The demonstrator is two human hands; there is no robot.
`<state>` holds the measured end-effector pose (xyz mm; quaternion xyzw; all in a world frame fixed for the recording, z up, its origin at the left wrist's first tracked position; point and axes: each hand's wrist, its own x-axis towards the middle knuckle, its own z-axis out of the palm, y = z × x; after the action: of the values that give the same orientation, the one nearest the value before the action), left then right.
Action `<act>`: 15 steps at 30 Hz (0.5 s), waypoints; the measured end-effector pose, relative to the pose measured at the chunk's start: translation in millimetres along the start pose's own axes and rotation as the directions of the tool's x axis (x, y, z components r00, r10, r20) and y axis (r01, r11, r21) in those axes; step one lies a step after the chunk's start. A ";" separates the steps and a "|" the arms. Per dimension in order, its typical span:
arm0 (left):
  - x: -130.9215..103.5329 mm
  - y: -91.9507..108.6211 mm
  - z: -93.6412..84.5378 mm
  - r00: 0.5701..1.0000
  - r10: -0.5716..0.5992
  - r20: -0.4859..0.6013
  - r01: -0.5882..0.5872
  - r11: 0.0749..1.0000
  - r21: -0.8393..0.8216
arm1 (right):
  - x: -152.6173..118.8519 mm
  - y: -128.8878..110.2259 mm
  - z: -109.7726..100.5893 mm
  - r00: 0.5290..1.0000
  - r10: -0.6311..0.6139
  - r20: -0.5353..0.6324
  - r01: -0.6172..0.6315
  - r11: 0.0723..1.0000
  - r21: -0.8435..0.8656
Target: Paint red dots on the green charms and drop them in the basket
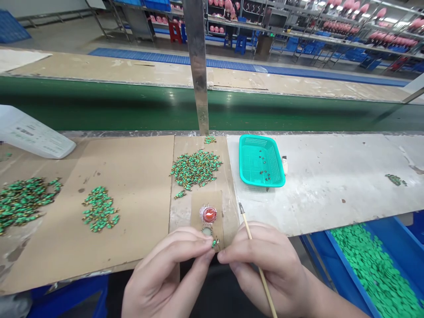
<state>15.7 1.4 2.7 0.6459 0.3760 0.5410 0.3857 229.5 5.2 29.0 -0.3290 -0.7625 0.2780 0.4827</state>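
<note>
Head camera is showing the left hand (170, 271) pinching a tiny green piece (214, 243), partly hidden by fingertips; the right hand (268, 265) is gripping a brush (256, 256), its lower end cut off.

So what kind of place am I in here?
Probably a factory floor, an assembly workshop: a long green strip like a conveyor belt, heaps of near-identical small green pieces, and racks of pink items behind.

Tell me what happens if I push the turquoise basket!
The turquoise basket would probably slide without bending much; its walls look like stiff plastic. It's likely light, being full of holes with just tiny dark bits inside. Its wide, low shape makes tipping unlikely.
</note>
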 end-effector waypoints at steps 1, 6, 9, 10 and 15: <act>0.2 -0.7 -0.2 1.000 0.009 0.002 -0.009 1.000 0.002 | -0.1 0.0 -0.2 1.000 -0.001 -0.005 0.001 1.000 -0.012; 1.0 -3.9 -1.2 0.998 0.054 0.022 -0.055 0.998 0.011 | -2.7 2.2 0.2 1.000 -0.021 -0.006 0.021 0.998 -0.065; 0.9 -4.2 0.2 1.000 0.028 -0.007 -0.028 1.000 0.004 | -3.7 2.8 0.7 1.000 -0.006 0.008 0.006 1.000 -0.031; 0.7 -3.7 0.8 1.000 0.012 -0.018 -0.011 1.000 0.005 | -3.6 2.3 0.7 1.000 0.004 0.009 -0.004 1.000 -0.009; -2.2 -0.7 1.9 0.996 -0.057 -0.071 0.057 0.998 -0.010 | 0.9 -2.8 -3.1 0.998 0.060 -0.012 -0.059 0.997 0.048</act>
<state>17.2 -0.5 0.9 0.6135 0.4056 0.5542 0.3899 231.4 4.5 32.7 -0.3418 -0.7425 0.3080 0.4868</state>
